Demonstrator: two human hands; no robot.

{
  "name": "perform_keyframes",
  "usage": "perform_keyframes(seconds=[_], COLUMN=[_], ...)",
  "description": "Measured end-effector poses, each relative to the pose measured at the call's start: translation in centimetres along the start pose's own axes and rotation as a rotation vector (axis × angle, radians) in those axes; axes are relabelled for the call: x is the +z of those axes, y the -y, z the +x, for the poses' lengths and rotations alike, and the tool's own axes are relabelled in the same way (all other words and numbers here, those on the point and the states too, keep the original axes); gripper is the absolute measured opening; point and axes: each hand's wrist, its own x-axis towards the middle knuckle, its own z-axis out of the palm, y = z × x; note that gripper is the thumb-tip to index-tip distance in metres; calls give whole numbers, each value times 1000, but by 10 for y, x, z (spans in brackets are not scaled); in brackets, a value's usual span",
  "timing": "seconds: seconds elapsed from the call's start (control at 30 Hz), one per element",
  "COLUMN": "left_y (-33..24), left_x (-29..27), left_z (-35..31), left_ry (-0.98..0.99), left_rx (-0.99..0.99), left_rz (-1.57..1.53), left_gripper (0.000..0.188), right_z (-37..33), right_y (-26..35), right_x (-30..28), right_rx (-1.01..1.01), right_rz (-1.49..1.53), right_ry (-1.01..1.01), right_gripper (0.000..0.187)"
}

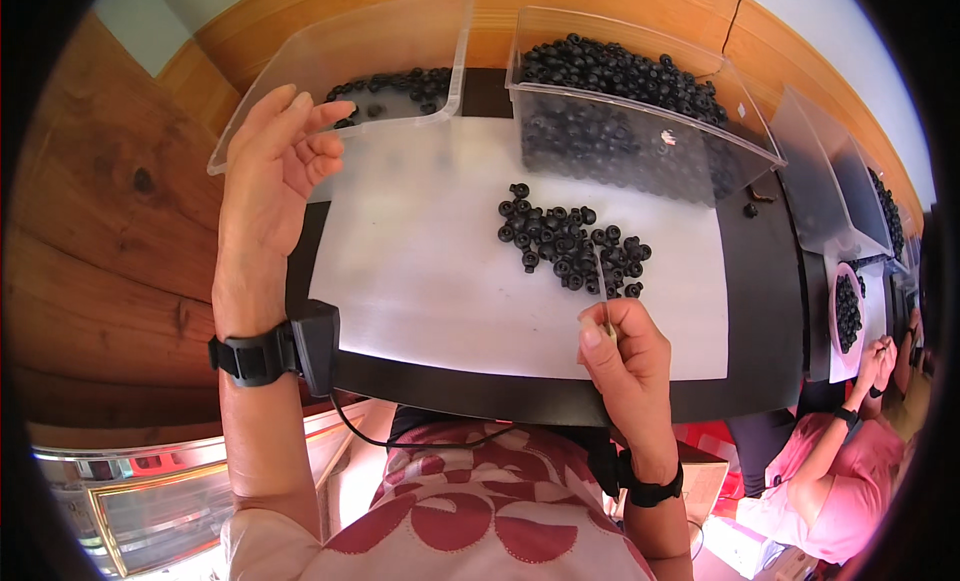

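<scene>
My left hand (285,151) is raised over the near-left rim of a clear plastic bin (455,81), its fingers loosely curled and apart, with nothing seen in them. Inside that bin lies a thin layer of small black parts (400,84). My right hand (632,359) pinches a slim, pointed metal tool (604,281); its exact kind is unclear. The tool's tip reaches into a loose pile of black round parts (560,243), each with a short neck and a hole, on a white sheet (420,251).
A fuller clear bin (640,109) of the same black parts stands behind the pile. On the dark table (765,311), one loose part (751,210) lies right of the sheet. Farther right, a person in pink (840,471) works beside a pink bowl (848,321) of black parts.
</scene>
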Motion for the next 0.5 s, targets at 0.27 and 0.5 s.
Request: perform_keyframes(seconds=[0.27,0.5], left_y=[81,130], left_x=[7,39], left_z=[-50,-47], left_ry=[725,624], left_rx=[-116,25], left_rz=[480,1063], left_gripper=[19,21], right_z=[2,1], right_y=[-3,-8], right_x=[-3,-3], right_rx=[-15,-54], right_rz=[-4,-45], right_ry=[-16,-22], right_gripper=[19,18])
